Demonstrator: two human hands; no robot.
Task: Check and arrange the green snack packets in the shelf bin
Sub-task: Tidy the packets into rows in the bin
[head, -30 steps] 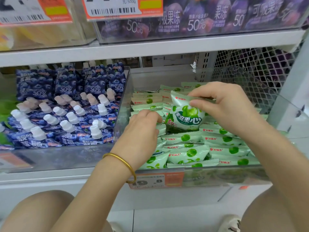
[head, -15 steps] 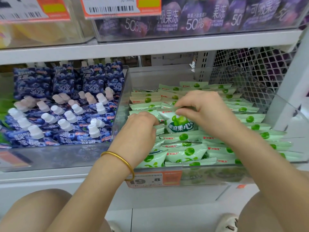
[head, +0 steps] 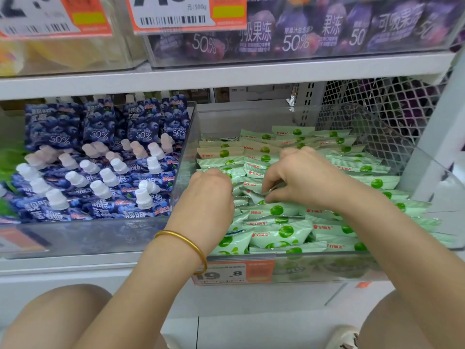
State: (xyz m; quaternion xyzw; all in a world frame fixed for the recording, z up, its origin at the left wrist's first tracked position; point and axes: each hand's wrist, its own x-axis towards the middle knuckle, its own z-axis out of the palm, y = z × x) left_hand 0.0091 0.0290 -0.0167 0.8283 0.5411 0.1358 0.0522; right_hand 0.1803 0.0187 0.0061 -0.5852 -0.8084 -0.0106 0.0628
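Nearest, below both grips: price tag (head: 234, 273) on the front wall of the shelf bin (head: 327, 258), gold bangle (head: 186, 241) on the left wrist. Just beyond, left grip (head: 211, 195) knuckles-up at the bin's left side, fingers curled down among the green snack packets (head: 281, 233); fingertips hidden, so cannot tell whether clamped on anything. Just right of it, right grip (head: 299, 180) pinched, thumb against fingers, on the edge of a loose packet (head: 254, 193) lying low between the two grips and touching its neighbours. Looks like the arranging step: seating that packet in the pile. Calls next for pressing it flat, letting go, then squaring the rows nearer and farther than the grips. Left of the left grip, past the clear wall, blue spouted pouches (head: 105, 177). Farthest, above both, purple packs (head: 302, 34) on the upper shelf (head: 226, 76).
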